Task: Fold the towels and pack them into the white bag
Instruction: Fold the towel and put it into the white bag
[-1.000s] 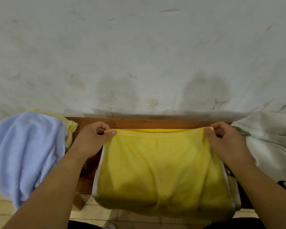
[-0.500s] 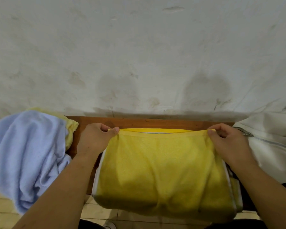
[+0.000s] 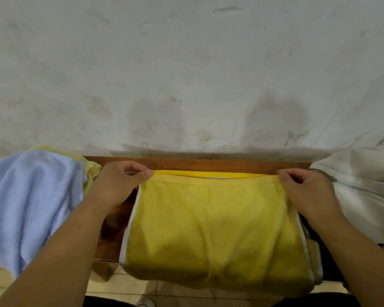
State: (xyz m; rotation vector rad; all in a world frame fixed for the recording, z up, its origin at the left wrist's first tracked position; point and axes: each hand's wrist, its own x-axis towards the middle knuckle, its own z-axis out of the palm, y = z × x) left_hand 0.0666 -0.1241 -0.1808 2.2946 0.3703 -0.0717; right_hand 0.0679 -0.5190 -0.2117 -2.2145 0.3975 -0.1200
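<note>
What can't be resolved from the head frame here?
- White bag: cut off by the right edge; whether it is open is unclear.
- Blue towel: cut by the left edge, covering most of a pale yellow cloth.
- Yellow towel: fingertips of left hand and right hand curl under; near fold overhangs the wooden bench.

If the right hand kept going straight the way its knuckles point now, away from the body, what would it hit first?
Probably the wall: the right hand pinches the yellow towel near the bench's far edge. Depth is unclear.
</note>
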